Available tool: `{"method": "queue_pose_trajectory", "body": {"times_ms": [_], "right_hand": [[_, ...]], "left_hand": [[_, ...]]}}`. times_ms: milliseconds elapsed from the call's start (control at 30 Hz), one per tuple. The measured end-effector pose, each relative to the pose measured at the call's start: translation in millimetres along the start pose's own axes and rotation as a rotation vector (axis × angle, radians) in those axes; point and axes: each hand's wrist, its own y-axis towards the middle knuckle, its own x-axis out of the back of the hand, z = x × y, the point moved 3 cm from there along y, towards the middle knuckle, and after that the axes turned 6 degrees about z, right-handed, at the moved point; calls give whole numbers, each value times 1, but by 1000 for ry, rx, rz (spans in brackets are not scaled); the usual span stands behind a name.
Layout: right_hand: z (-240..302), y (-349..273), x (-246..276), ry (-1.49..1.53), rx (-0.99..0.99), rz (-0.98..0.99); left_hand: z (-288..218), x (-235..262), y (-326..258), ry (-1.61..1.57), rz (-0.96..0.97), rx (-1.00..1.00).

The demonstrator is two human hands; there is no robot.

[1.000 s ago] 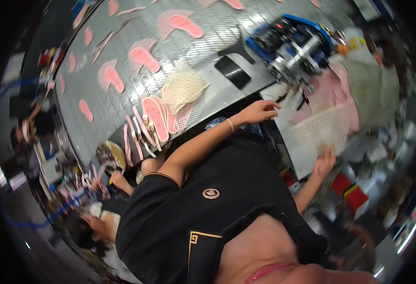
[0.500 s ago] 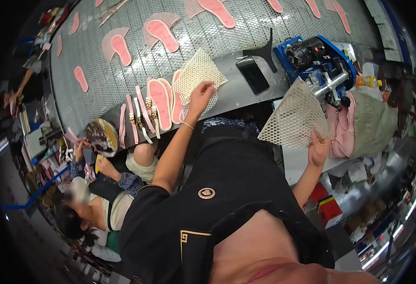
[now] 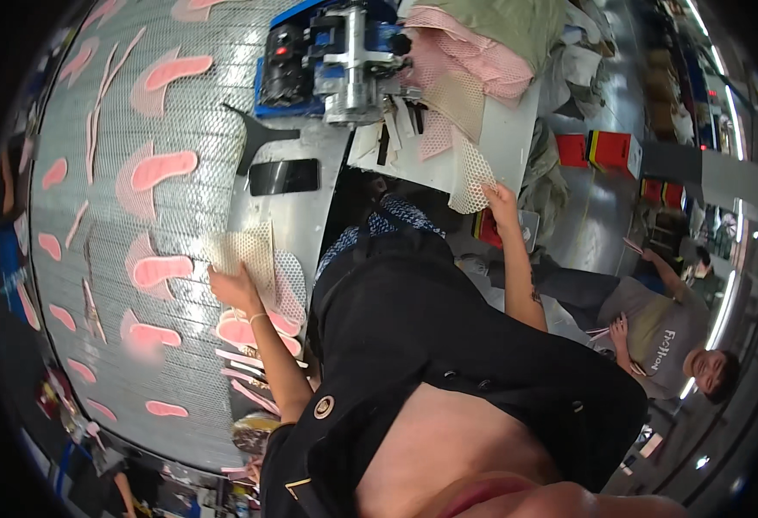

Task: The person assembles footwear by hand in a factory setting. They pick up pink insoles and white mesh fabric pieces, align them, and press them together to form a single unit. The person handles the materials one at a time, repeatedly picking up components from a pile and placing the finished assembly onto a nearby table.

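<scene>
My left hand (image 3: pixel 236 290) is closed on the edge of a cream honeycomb mesh piece (image 3: pixel 259 249), slightly blurred, over the near edge of the metal mesh surface. Just beside it lie a whitish mesh piece (image 3: pixel 289 281) and a group of pink insoles with pale rims (image 3: pixel 235 329). My right hand (image 3: pixel 502 207) pinches another cream mesh piece (image 3: pixel 472 180) by its end. That piece hangs at the edge of the white side table (image 3: pixel 511 129), where a further cream mesh piece (image 3: pixel 457 102) lies.
A blue-framed machine (image 3: pixel 344 65) stands ahead, with a black phone (image 3: pixel 284 177) on the bench nearby. Pink insoles on mesh (image 3: pixel 165 169) are spread over the metal surface (image 3: pixel 94 216). Pink mesh material (image 3: pixel 474 52) is piled on the side table. Another person (image 3: pixel 655 328) is at right.
The view has swung to the right. My right hand has lowered its mesh piece toward the side table's edge. My left hand now lifts a cream mesh piece that lay on the bench.
</scene>
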Motion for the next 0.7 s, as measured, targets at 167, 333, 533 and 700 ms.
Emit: {"method": "queue_pose_trajectory", "body": {"times_ms": [167,333,533,700], "right_hand": [[33,4,28,89,-26,27],[59,74,54,166,34,260],[-5,227,27,-706,134,-424],[-16,243,11,-459,-165,-352]], "left_hand": [[1,17,4,-230,-13,-68],[-89,80,-20,-475,97,-160],[-261,48,-77,-727,546,-472],[-382,7,-126,-616,839,-628]]}}
